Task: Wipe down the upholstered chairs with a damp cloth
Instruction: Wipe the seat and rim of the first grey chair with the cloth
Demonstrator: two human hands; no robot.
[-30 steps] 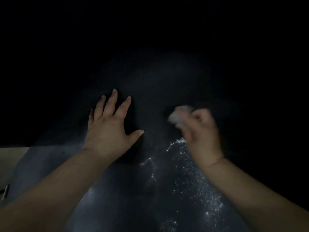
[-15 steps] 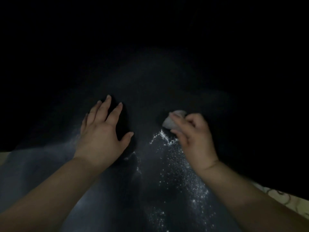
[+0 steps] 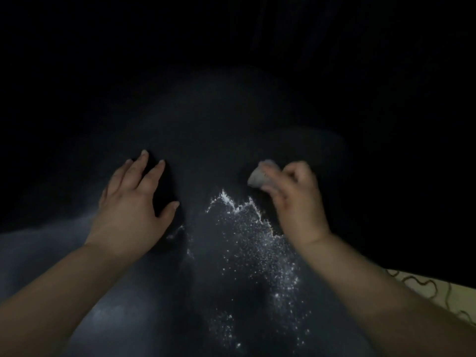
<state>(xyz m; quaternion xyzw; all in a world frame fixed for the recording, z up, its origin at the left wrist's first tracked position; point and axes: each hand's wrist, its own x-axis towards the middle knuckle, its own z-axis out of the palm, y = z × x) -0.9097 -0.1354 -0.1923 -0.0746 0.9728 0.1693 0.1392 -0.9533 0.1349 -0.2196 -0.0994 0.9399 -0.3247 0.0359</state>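
Dark upholstery (image 3: 231,130) partly wiped; white powder (image 3: 255,243) remains below cloth (image 3: 257,177). Right hand (image 3: 296,202) pinches cloth; left hand (image 3: 134,202) flat, fingers spread, bracing.

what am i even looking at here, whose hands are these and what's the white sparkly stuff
There is no machine here. The picture comes from a camera worn on a person's head, looking down at their own two bare hands in very dim light. The left hand rests flat, fingers spread, on a dark upholstered surface. The right hand pinches a small pale cloth and looks blurred. The white specks lie scattered on the dark surface between the hands; what they are, I cannot tell.
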